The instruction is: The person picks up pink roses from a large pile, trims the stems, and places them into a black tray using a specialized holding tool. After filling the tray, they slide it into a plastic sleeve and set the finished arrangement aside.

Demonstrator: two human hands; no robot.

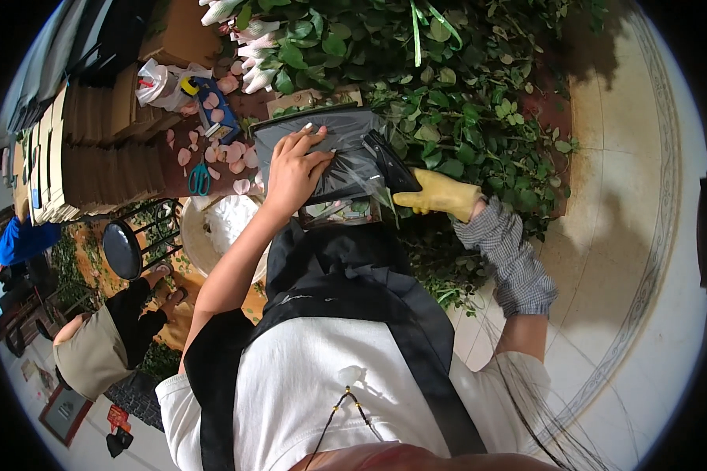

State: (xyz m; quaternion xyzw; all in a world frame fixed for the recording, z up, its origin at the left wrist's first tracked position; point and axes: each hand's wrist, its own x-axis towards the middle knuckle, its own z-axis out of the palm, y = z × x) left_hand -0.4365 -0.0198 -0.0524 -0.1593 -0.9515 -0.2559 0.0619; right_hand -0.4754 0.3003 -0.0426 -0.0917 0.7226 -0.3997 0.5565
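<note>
Your bare left hand [293, 171] pressed flat, fingers spread, on the dark clear-plastic sleeve [322, 153] over the worktop; your yellow-gloved right hand [436, 195] apparently pinched its right edge. Opening probably came next, needing a steady hold.

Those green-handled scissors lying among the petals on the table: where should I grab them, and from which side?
Take the scissors by the handle loops, which point toward the person, coming from above on the near side. The blades point away toward the blue box, and loose pink petals crowd the right side. The left hand presses the dark plastic sheet; the yellow-gloved right hand holds its edge.
</note>
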